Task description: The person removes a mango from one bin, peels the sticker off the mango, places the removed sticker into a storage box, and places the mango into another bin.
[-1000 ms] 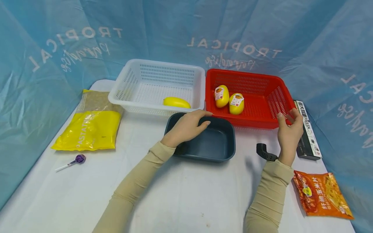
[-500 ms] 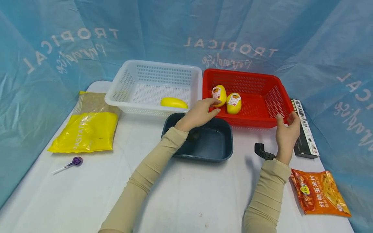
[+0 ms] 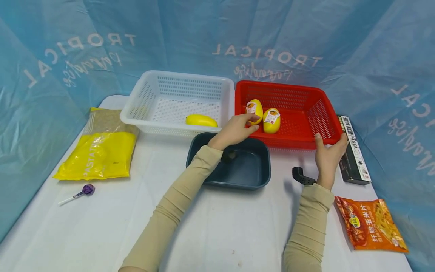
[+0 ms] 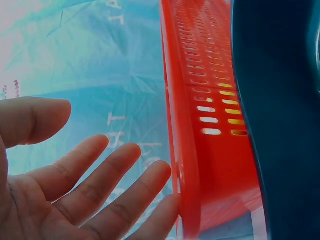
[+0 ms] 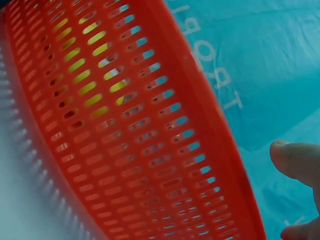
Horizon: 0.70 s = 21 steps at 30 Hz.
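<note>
In the head view, my left hand is over the front left corner of a red perforated basket, close to two yellow oval fruits with stickers. Its fingers look spread and hold nothing in the left wrist view, the little finger at or very near the basket rim. Below that forearm stands a dark blue tub; a small dark patch inside it is unclear. My right hand is at the basket's front right corner, thumb and fingers apart. In the right wrist view the thumb appears clear of the rim.
A white basket with one yellow fruit adjoins the red one. Leftward lie a yellow PASTA bag and a lollipop. A black pasta box and an orange snack bag lie right. Blue curtains surround the table.
My left hand has moved right and forward, from above the tub to the red basket's front left corner. My right hand has shifted slightly left and tilted toward that basket's rim.
</note>
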{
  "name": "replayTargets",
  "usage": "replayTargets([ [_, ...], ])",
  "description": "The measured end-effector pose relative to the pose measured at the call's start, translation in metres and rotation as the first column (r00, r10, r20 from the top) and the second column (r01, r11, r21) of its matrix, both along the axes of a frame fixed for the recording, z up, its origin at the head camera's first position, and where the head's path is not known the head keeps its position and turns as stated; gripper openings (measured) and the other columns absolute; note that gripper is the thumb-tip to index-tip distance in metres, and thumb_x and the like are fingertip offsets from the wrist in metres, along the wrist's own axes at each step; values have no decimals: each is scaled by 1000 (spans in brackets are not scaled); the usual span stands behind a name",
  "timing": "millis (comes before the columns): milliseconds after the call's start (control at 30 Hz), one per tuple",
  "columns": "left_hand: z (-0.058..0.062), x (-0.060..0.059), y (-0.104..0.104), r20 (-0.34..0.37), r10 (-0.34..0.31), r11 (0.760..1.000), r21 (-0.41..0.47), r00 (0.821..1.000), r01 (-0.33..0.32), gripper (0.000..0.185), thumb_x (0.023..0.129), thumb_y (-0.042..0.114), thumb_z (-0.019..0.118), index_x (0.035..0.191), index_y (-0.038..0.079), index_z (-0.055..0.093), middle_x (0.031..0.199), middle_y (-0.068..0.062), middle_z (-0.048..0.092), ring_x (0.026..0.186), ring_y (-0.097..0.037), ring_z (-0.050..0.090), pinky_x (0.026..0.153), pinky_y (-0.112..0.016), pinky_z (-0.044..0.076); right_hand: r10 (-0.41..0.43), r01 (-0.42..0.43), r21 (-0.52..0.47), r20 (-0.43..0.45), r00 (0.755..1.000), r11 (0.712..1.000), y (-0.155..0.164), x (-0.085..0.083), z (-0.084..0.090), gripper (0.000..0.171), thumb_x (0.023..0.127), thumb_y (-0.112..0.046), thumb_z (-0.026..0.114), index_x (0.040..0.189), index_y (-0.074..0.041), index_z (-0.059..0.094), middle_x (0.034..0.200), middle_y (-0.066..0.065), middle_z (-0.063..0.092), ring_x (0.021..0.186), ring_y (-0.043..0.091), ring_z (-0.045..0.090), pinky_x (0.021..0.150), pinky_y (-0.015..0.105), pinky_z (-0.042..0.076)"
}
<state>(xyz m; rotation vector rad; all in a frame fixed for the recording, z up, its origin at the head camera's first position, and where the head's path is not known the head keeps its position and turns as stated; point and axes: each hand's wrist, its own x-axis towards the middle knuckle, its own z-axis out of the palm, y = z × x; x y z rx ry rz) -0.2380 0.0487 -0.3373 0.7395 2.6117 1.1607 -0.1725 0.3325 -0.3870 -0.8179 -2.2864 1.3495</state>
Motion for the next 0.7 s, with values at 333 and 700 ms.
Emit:
replayTargets([
  [333, 7, -9, 15, 18, -22, 1000, -8, 1000, 22, 45, 97, 31, 56, 139, 13, 51, 136, -3, 59, 118, -16, 59, 97, -27, 51, 23, -27, 48, 72, 997, 999, 3, -2, -7, 93, 95, -48, 48, 154, -17, -17, 162, 0, -21, 151, 20, -13, 122, 46, 3],
  [700, 14, -24, 38, 54, -31, 999, -15, 998, 32, 45, 99, 31, 52, 141, 14, 48, 139, -3, 54, 120, -16, 57, 102, -27, 46, 16, -20, 59, 67, 998, 998, 1, -3, -7, 94, 95, -48, 48, 153, -18, -19, 162, -2, -23, 151, 20, -14, 122, 46, 5],
])
